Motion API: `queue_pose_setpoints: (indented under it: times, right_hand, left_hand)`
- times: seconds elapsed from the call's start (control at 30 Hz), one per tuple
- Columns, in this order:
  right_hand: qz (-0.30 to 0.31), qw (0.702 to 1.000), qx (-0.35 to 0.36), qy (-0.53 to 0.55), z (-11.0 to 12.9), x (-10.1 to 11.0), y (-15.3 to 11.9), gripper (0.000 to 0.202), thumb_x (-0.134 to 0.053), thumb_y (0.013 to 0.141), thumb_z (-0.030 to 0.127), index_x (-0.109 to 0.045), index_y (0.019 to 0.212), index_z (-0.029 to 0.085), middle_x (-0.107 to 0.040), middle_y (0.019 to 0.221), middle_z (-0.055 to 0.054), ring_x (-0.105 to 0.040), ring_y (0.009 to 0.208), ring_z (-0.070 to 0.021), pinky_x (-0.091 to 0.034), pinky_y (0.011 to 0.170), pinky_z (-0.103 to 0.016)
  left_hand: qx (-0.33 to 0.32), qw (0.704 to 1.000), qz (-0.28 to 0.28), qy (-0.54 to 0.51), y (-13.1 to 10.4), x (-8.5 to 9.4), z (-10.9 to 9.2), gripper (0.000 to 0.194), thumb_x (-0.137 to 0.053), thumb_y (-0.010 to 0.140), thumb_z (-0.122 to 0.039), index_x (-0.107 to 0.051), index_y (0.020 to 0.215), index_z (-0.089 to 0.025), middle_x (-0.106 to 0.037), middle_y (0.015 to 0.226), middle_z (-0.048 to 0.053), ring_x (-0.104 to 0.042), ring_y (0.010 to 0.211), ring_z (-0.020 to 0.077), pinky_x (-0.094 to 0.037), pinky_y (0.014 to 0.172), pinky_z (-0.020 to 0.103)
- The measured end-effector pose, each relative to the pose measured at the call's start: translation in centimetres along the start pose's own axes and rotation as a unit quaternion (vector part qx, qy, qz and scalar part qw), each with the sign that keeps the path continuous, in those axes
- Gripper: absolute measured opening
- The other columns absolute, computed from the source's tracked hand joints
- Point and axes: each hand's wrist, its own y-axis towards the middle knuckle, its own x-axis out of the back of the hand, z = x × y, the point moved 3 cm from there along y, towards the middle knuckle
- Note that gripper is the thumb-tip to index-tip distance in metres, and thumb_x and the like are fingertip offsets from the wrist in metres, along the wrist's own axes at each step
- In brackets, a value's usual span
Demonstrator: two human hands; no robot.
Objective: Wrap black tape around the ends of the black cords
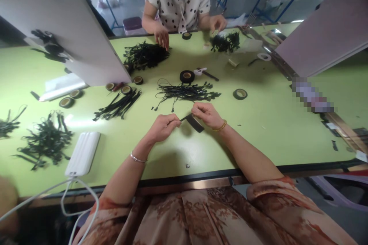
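Observation:
My left hand (165, 127) is closed in a pinch on a thin black cable (183, 119), which spans the short gap between my hands. Just to the right, my right hand (207, 115) has its thumb and fingers pressed together on black tape (196, 124), whose wide dark band hangs below the fingertips. I cannot tell whether that band is a loose strip or a roll seen from its side. Beyond my hands lies a loose pile of thin black cables (186, 91). A black tape roll (240, 93) rests flat to the right.
Bundled cables (119, 104) and another tape roll (126, 90) lie left. A white power bank (83, 154) with a white cord sits near the front edge. Across the green table (276, 130), a co-worker's hands (162, 38) are at more cable piles (146, 54). White panels (77, 38) stand at both sides.

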Motion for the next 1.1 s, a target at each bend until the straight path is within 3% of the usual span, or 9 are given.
queue_pose_setpoints:
  times: [0.17, 0.33, 0.43, 0.53, 0.77, 0.87, 0.97, 1.1]
  right_hand:
    - [-0.009, 1.0, -0.01, 0.027, -1.0, -0.3, 0.1, 0.055, -0.057, 0.082, 0.07, -0.045, 0.06, 0.02, -0.037, 0.055, 0.005, -0.03, 0.052, -0.01, -0.026, 0.053, -0.027]
    - [-0.033, 0.999, 0.01, -0.025, -1.3, 0.0, 0.2, 0.055, -0.053, 0.084, 0.068, -0.043, 0.06, 0.02, -0.037, 0.056, 0.004, -0.03, 0.053, -0.0099, -0.026, 0.053, -0.027]
    - [-0.038, 0.998, 0.017, -0.056, -1.3, -0.1, 0.1, 0.055, -0.051, 0.086, 0.068, -0.041, 0.06, 0.02, -0.038, 0.056, 0.004, -0.032, 0.053, -0.01, -0.028, 0.053, -0.027]
    - [-0.05, 0.994, 0.02, -0.096, -1.3, -0.4, 0.0, 0.055, -0.05, 0.087, 0.067, -0.041, 0.059, 0.02, -0.039, 0.056, 0.004, -0.034, 0.053, -0.0102, -0.029, 0.053, -0.027]
    - [-0.058, 0.993, 0.014, -0.097, -1.7, -0.8, -0.1, 0.055, -0.048, 0.088, 0.067, -0.039, 0.059, 0.02, -0.037, 0.056, 0.004, -0.032, 0.053, -0.0103, -0.027, 0.053, -0.027]
    - [-0.04, 0.998, 0.009, -0.056, -1.8, -0.8, 0.1, 0.056, -0.048, 0.088, 0.066, -0.038, 0.059, 0.02, -0.035, 0.056, 0.004, -0.03, 0.054, -0.0102, -0.026, 0.054, -0.027]
    - [-0.016, 1.0, 0.011, -0.008, -1.7, -0.7, 0.2, 0.056, -0.046, 0.09, 0.066, -0.035, 0.059, 0.021, -0.032, 0.056, 0.005, -0.028, 0.053, -0.01, -0.026, 0.054, -0.027]
    - [0.004, 0.997, 0.019, -0.072, -1.4, -0.8, 0.2, 0.058, -0.043, 0.089, 0.069, -0.035, 0.058, 0.021, -0.033, 0.056, 0.004, -0.03, 0.054, -0.0105, -0.026, 0.054, -0.027]
  left_hand:
    - [0.053, 0.987, 0.04, -0.143, 0.3, 0.5, 1.3, 0.044, -0.047, 0.092, -0.052, -0.065, 0.08, -0.014, -0.059, 0.061, 0.0, -0.042, 0.052, 0.0087, -0.035, 0.053, 0.023]
    - [0.131, 0.962, 0.043, -0.237, 0.5, 0.8, 2.9, 0.052, -0.05, 0.088, -0.061, -0.066, 0.091, -0.011, -0.069, 0.075, 0.007, -0.054, 0.059, 0.0111, -0.043, 0.059, 0.025]
    - [0.153, 0.97, 0.016, -0.188, 0.6, 0.7, 3.3, 0.048, -0.053, 0.088, -0.057, -0.066, 0.087, -0.011, -0.07, 0.078, 0.008, -0.062, 0.07, 0.015, -0.048, 0.071, 0.029]
    - [0.133, 0.987, -0.008, -0.09, 0.6, 0.4, 2.7, 0.039, -0.048, 0.092, -0.048, -0.065, 0.088, -0.014, -0.071, 0.081, 0.006, -0.063, 0.078, 0.0161, -0.047, 0.078, 0.03]
    - [0.036, 0.992, -0.033, 0.118, 0.3, -0.8, 0.7, 0.027, -0.039, 0.094, -0.027, -0.063, 0.085, -0.018, -0.065, 0.075, 0.003, -0.054, 0.067, 0.0145, -0.039, 0.067, 0.026]
    - [0.035, 0.993, -0.06, 0.091, 0.4, -0.5, 1.1, 0.026, -0.04, 0.094, -0.029, -0.062, 0.083, -0.018, -0.059, 0.067, 0.0, -0.05, 0.061, 0.013, -0.038, 0.063, 0.025]
    - [0.042, 0.999, -0.025, 0.01, 0.7, 0.0, 1.6, 0.031, -0.041, 0.094, -0.036, -0.062, 0.082, -0.017, -0.054, 0.061, -0.002, -0.046, 0.057, 0.0115, -0.038, 0.06, 0.024]
    - [0.036, 0.998, -0.017, -0.049, 0.7, 0.2, 1.4, 0.027, -0.049, 0.091, -0.039, -0.063, 0.097, -0.017, -0.067, 0.084, 0.002, -0.059, 0.075, 0.0138, -0.045, 0.071, 0.026]
